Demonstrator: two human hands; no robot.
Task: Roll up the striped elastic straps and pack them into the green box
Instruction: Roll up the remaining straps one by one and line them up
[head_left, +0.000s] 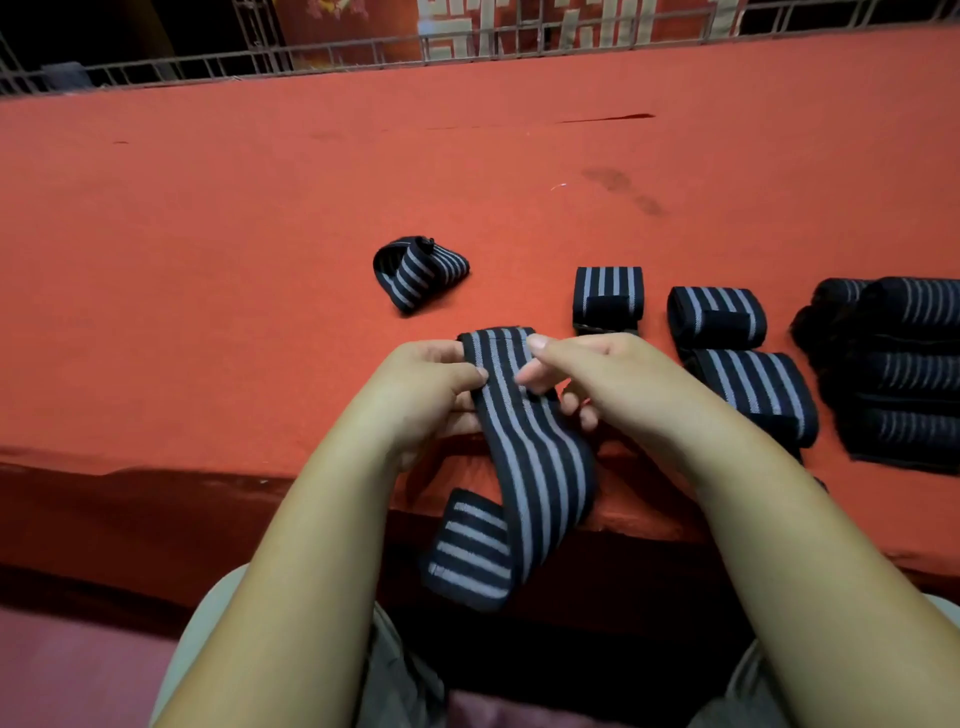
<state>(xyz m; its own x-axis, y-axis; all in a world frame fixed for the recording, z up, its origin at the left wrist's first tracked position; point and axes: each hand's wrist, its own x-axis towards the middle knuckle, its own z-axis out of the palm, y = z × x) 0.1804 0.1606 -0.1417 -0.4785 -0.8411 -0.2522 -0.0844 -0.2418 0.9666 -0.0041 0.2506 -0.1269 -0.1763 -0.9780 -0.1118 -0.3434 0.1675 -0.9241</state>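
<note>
Both hands pinch one striped strap (524, 447) between them: left hand (431, 395) on its nine o'clock edge, right hand (597, 374) at three. Its tail hangs toward six, off the red table (260, 208). Rolled straps (717, 317) lie at three o'clock.

The bench (260, 234), draped in a red cloth, carried a loosely coiled strap (418, 273) at about 11 o'clock from the view's middle. Toward 2 and 3 o'clock lay three rolled straps: the first roll (608, 296), the second roll (717, 317), and the third roll (753, 395) touching the second at its 5 o'clock, with a heap of straps (893, 364) near the right edge. Dark stains (623, 189) marked the cloth farther back at 1 o'clock.
</note>
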